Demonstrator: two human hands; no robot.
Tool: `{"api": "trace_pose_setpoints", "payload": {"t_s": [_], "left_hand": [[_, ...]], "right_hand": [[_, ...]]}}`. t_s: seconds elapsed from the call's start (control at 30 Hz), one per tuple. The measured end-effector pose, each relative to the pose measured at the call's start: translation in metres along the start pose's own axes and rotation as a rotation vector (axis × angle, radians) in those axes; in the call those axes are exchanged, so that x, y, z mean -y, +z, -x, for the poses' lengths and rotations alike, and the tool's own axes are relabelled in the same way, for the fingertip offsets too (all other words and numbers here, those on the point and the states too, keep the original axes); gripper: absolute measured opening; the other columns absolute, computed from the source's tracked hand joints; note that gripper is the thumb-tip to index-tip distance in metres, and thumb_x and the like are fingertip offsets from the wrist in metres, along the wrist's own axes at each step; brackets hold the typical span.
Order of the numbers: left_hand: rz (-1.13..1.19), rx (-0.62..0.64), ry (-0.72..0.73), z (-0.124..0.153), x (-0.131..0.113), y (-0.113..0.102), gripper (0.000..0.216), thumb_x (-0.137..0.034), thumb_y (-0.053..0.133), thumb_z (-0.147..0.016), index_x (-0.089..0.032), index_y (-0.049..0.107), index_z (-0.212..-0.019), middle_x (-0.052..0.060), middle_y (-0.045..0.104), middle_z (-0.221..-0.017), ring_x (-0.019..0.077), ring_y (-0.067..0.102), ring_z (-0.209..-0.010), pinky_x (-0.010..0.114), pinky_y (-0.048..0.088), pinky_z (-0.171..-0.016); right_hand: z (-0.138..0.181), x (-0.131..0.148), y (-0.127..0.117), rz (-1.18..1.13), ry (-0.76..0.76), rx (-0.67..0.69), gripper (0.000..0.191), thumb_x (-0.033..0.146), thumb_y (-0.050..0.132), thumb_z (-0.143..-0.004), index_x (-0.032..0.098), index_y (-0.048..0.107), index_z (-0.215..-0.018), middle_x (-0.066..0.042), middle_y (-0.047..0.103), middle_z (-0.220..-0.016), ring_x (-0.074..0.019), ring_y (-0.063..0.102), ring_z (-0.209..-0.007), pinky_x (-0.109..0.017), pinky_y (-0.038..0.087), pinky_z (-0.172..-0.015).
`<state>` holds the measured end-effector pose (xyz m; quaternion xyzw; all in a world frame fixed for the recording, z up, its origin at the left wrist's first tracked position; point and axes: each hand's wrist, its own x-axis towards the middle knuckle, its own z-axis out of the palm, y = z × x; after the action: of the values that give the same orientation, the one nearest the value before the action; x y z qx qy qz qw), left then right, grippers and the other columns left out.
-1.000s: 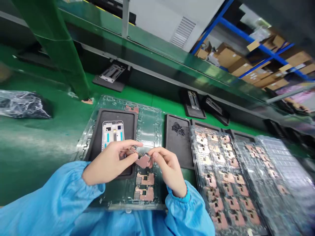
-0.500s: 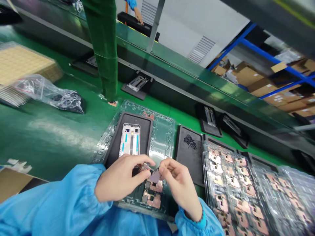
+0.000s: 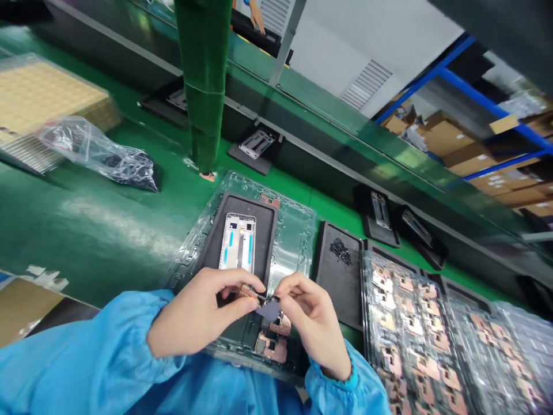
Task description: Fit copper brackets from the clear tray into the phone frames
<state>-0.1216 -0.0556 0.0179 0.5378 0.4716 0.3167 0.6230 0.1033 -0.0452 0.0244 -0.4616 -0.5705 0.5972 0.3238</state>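
Between my two hands is a small phone circuit board [image 3: 268, 311] with a greyish-purple face. My left hand [image 3: 207, 308] pinches its left end between thumb and forefinger. The fingertips of my right hand [image 3: 307, 311] close on its right edge; whether a tiny part sits there too is hidden. Below it, more copper-coloured boards [image 3: 274, 347] lie in a clear plastic tray [image 3: 294, 230]. Just beyond my left hand, a silver phone frame [image 3: 238, 242] with blue strips rests on a black foam tray [image 3: 263, 225].
To the right stand a black tray [image 3: 324, 271] with small black parts [image 3: 341, 252] and a clear tray of boards [image 3: 367, 300]. A green post [image 3: 205, 86] rises behind. A plastic bag [image 3: 103, 158] lies at left. Phone frames ride on the conveyor [image 3: 311, 178]. Another person's hand [image 3: 257, 17] shows far back.
The camera view has shifted, so the bench sits a little further right in the picture. The board between my hands has tilted, and its face looks darker. Both hands keep their pinch.
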Motion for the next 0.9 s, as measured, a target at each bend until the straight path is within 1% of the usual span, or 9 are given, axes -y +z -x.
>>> {"api": "trace_pose_setpoints", "payload": {"t_s": [0.07,0.13,0.23,0.33,0.43,0.57,0.63,0.77,0.9], "left_hand": [[0.322,0.088,-0.086,-0.007,-0.003,-0.002,0.023,-0.033,0.071,-0.091,-0.022,0.068,-0.111,0.001,0.074,-0.089,0.0160,0.066,-0.082,0.028,0.048,-0.075],[0.617,0.153,-0.162,-0.014,-0.006,0.002,0.039,-0.037,0.076,-0.088,-0.019,0.060,-0.120,0.001,0.071,-0.085,0.0140,0.064,-0.079,0.025,0.044,-0.070],[0.823,0.178,-0.195,-0.022,-0.012,0.015,0.052,-0.040,0.083,-0.083,-0.017,0.055,-0.120,0.001,0.068,-0.085,0.0104,0.058,-0.074,0.023,0.039,-0.067],[0.830,0.190,-0.167,-0.030,-0.018,0.018,0.047,-0.041,0.080,-0.084,-0.016,0.054,-0.115,0.001,0.067,-0.087,0.0099,0.056,-0.073,0.024,0.041,-0.068],[0.503,0.242,-0.040,-0.042,-0.013,-0.005,0.039,-0.039,0.071,-0.091,-0.018,0.055,-0.119,0.005,0.072,-0.095,0.0166,0.063,-0.084,0.029,0.046,-0.073],[-0.556,-0.167,0.334,-0.064,0.016,-0.048,0.024,-0.033,0.063,-0.098,-0.018,0.067,-0.117,0.010,0.070,-0.114,0.0291,0.059,-0.108,0.045,0.046,-0.092],[-0.916,-0.283,0.430,-0.073,0.033,-0.058,0.027,-0.033,0.060,-0.100,-0.015,0.069,-0.118,0.013,0.068,-0.116,0.0328,0.056,-0.107,0.051,0.045,-0.092],[-1.098,-0.289,0.496,-0.078,0.049,-0.055,0.031,-0.034,0.061,-0.099,-0.013,0.068,-0.120,0.014,0.067,-0.116,0.0333,0.055,-0.103,0.052,0.048,-0.086],[-0.939,-0.286,0.637,-0.068,0.048,-0.050,0.021,-0.024,0.053,-0.102,-0.015,0.067,-0.116,0.011,0.068,-0.118,0.0311,0.056,-0.111,0.050,0.047,-0.092]], "right_hand": [[0.003,-0.003,0.003,-0.098,-0.129,-0.014,0.055,0.063,0.080,-0.081,0.027,0.064,-0.120,-0.008,0.070,-0.105,-0.0247,0.068,-0.095,-0.036,0.057,-0.083],[0.003,-0.007,0.010,-0.142,-0.203,-0.083,0.067,0.059,0.087,-0.075,0.032,0.058,-0.128,-0.009,0.068,-0.118,-0.0295,0.067,-0.109,-0.042,0.057,-0.092],[-0.002,-0.011,0.022,-0.157,-0.243,-0.246,0.045,0.046,0.086,-0.082,0.033,0.058,-0.115,-0.005,0.069,-0.109,-0.0256,0.070,-0.098,-0.038,0.059,-0.083],[-0.012,-0.013,0.027,-0.227,-0.248,-0.303,0.040,0.050,0.085,-0.082,0.032,0.060,-0.109,-0.001,0.070,-0.095,-0.0197,0.070,-0.079,-0.030,0.058,-0.069],[-0.026,-0.010,0.021,-0.313,-0.232,-0.312,0.041,0.055,0.085,-0.080,0.032,0.065,-0.108,-0.001,0.072,-0.094,-0.0173,0.069,-0.074,-0.029,0.058,-0.068],[-0.057,-0.002,0.008,-0.407,-0.183,-0.405,0.040,0.057,0.080,-0.084,0.032,0.072,-0.113,-0.004,0.077,-0.106,-0.0207,0.073,-0.096,-0.034,0.059,-0.086],[-0.078,0.000,0.004,-0.417,-0.140,-0.386,0.037,0.055,0.077,-0.088,0.030,0.074,-0.114,-0.006,0.077,-0.111,-0.0223,0.072,-0.103,-0.039,0.058,-0.093],[-0.120,-0.006,0.005,-0.283,-0.179,-0.286,0.026,0.047,0.079,-0.090,0.031,0.076,-0.110,-0.004,0.078,-0.112,-0.0238,0.071,-0.109,-0.039,0.057,-0.094],[-0.142,-0.016,0.006,0.226,-0.393,-0.247,0.022,0.030,0.076,-0.094,0.031,0.075,-0.116,-0.003,0.078,-0.112,-0.0238,0.070,-0.106,-0.041,0.055,-0.093]]}}
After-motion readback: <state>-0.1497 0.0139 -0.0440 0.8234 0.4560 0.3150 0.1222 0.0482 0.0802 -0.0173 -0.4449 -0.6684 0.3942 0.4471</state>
